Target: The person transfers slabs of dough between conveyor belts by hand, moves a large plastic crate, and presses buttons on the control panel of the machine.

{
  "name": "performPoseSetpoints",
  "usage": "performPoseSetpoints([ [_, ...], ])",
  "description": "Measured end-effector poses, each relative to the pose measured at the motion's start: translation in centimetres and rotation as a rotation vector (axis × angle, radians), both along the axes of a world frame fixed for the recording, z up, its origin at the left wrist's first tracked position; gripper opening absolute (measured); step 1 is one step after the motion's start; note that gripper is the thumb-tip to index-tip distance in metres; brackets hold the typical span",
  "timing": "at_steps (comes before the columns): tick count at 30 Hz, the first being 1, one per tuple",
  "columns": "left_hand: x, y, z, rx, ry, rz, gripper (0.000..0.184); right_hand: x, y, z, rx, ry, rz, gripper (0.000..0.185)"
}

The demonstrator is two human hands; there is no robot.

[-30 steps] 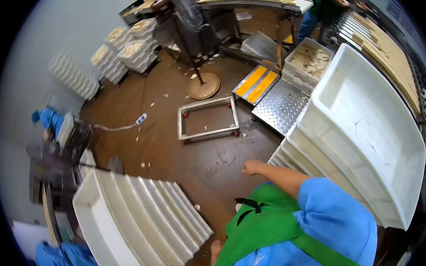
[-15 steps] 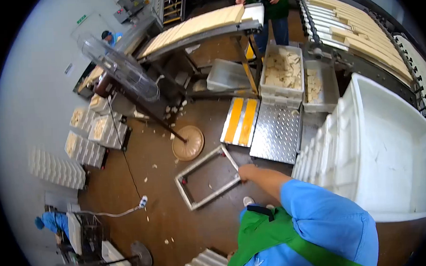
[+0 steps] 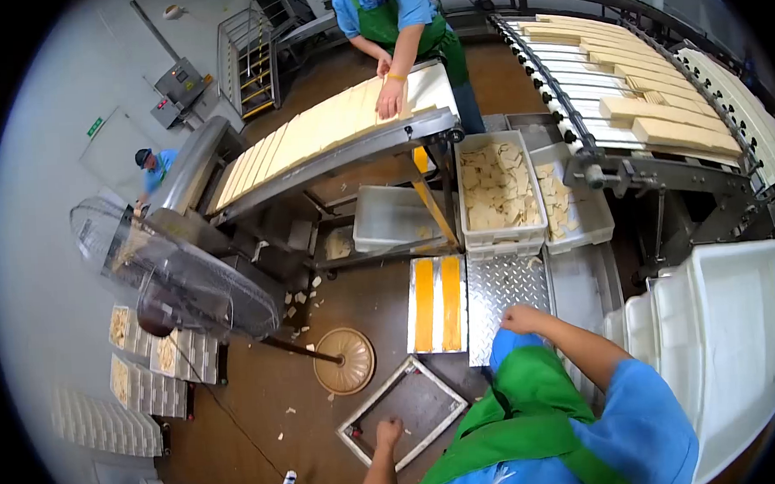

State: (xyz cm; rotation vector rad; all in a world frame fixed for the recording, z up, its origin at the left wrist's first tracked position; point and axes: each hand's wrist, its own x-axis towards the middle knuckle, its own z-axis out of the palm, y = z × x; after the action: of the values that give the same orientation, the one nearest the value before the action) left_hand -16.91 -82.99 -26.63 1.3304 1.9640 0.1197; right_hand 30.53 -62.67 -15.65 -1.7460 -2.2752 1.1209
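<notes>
My left hand (image 3: pixel 389 430) is closed in a loose fist over the opening of a white rectangular frame (image 3: pixel 439 381), with nothing visible in it. The frame lies on the brown floor, with small red parts at its corners. My right hand (image 3: pixel 521 318) is also curled shut and appears bare, held in front of my knee, above the edge of a diamond-plate metal step (image 3: pixel 494 293). Beside that is a step with two yellow stripes (image 3: pixel 437 305).
A pedestal fan (image 3: pixel 200 265) on a round base stands left. A person (image 3: pixel 393 22) touches pale slabs on a conveyor (image 3: pixel 313 149). Bins of scraps (image 3: pixel 500 188) stand ahead; stacked white tubs (image 3: pixel 743 337) are at right. A cable (image 3: pixel 230 417) crosses the floor.
My right hand has let go of the frame's corner and moved right and up toward my knee. My left hand has come into view over the frame. The view has shifted forward.
</notes>
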Motion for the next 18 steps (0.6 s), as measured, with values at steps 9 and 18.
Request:
performPoseSetpoints([
  [9, 15.1, 33.6, 11.7, 0.218, -0.341, 0.062, 0.041, 2.8, 17.3, 3.8, -0.097, 0.297, -0.145, 0.032],
  [18, 21.9, 55.4, 22.5, 0.655, -0.419, 0.193, 0.038, 2.0, 35.9, 19.4, -0.009, 0.492, -0.25, 0.025],
])
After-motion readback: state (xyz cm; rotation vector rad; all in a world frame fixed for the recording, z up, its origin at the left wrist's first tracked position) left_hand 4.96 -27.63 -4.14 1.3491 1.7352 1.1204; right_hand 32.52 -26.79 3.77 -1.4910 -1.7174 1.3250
